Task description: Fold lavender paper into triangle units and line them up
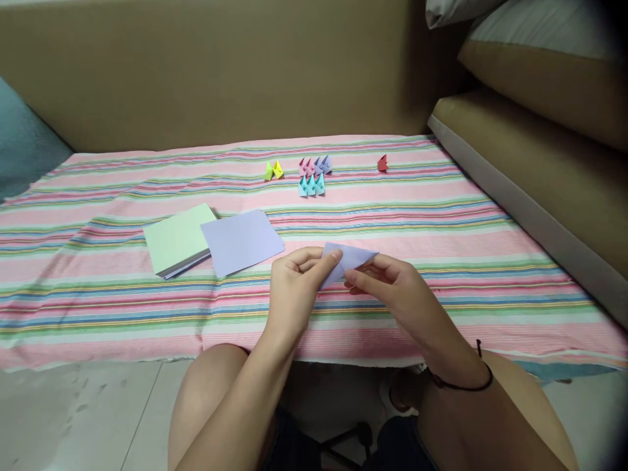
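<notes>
Between my two hands is a folded piece of lavender paper (pixel 354 254), held above the striped cloth. My left hand (pixel 299 275) pinches its left side, thumb on top and fingers behind. My right hand (pixel 385 278) grips the right-hand part, its thumb near the lower edge. Just left of my hands lie several flat lavender sheets (pixel 243 242). They touch a thick stack of paper (pixel 179 239) with a pale green sheet on top.
Small folded paper pieces stand farther back: yellow ones (pixel 278 170), pink ones (pixel 306 167), light blue ones (pixel 311 186) and a red one (pixel 383 163). The striped cloth (pixel 147 307) covers the seat before a brown backrest (pixel 220 72). Stacked cushions (pixel 530 150) rise at right.
</notes>
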Motion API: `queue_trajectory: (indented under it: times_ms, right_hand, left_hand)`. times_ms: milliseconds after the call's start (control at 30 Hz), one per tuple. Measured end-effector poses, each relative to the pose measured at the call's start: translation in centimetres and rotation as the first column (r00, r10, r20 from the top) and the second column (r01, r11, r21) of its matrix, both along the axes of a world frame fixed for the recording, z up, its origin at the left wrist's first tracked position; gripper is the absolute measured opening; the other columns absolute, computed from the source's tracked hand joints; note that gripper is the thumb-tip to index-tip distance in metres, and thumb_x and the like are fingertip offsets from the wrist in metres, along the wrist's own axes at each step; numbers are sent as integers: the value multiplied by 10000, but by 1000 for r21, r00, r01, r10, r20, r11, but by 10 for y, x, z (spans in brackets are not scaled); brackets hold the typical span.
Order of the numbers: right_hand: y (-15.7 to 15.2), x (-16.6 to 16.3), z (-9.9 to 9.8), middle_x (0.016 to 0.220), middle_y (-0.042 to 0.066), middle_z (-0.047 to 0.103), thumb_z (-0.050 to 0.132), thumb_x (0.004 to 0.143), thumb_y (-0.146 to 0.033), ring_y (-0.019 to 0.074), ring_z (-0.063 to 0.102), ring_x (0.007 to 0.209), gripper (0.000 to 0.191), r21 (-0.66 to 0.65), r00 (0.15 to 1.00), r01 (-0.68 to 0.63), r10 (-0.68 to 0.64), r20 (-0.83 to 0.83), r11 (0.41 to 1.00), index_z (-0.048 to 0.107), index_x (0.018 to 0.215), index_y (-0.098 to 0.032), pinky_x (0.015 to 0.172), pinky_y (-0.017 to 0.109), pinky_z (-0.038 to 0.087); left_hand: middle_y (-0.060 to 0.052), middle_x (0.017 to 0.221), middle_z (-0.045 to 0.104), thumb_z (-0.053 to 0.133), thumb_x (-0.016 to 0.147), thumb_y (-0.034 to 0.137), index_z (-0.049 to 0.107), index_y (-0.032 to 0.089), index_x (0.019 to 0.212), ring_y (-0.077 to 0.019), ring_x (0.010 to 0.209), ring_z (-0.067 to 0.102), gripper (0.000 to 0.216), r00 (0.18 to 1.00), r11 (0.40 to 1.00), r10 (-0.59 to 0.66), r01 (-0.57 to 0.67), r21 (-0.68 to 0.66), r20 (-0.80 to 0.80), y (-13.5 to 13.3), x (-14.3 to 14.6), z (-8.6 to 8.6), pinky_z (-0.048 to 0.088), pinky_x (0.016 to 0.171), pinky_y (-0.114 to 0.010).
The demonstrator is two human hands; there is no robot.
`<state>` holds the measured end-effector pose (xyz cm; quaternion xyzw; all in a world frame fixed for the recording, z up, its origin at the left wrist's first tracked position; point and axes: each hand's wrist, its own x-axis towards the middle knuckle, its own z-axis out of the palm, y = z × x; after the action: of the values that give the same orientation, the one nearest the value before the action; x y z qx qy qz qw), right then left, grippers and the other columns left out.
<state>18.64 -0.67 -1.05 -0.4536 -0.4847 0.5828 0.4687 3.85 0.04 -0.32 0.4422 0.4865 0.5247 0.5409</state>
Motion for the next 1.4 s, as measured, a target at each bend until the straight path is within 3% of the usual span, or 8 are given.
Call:
queue_trajectory:
  times_ms: [233,400,767,1100,1400]
  right_hand:
    - [-3,-8,-3,612,-3,646,742,709,-349,137,619,616,197,3,996,90,-90,2,996,665,675,-171,624,286,534]
    - [-2,-4,-4,655,10,667,696,765,-386,128,611,615,220,26,1000,25,-25,9,999,674,717,-172,596,265,520]
    - [-2,-4,-3,615,21,627,566,872,-427,112,550,565,353,47,998,41,-39,-40,998,684,668,-164,547,249,460]
    - [3,8,0,579,-29,552,705,781,-356,90,501,566,247,162,986,130,-145,81,978,622,624,-183,545,225,411]
    - [3,13,0,573,-15,580,602,868,-356,101,531,577,281,208,986,128,-148,84,970,685,657,-189,566,232,433]
  left_hand:
    - [15,627,684,740,720,326,712,169,701,-110,592,601,160,1000,1000,-10,9,21,13,-1,0,0,452,582,-216]
    - [15,597,686,742,720,324,716,167,701,-104,560,604,160,999,1000,-19,19,2,38,0,0,1,456,563,-204]
    - [3,596,697,730,739,295,718,162,689,-102,560,614,142,994,997,-75,74,13,74,1,-1,2,451,550,-191]
    - [16,583,676,749,713,305,738,179,695,-63,506,522,127,997,998,-63,62,12,44,3,-1,-1,394,515,-183]
    - [19,552,595,740,721,310,717,162,694,-72,529,496,152,996,997,-70,71,-3,59,2,0,-1,372,511,-185]
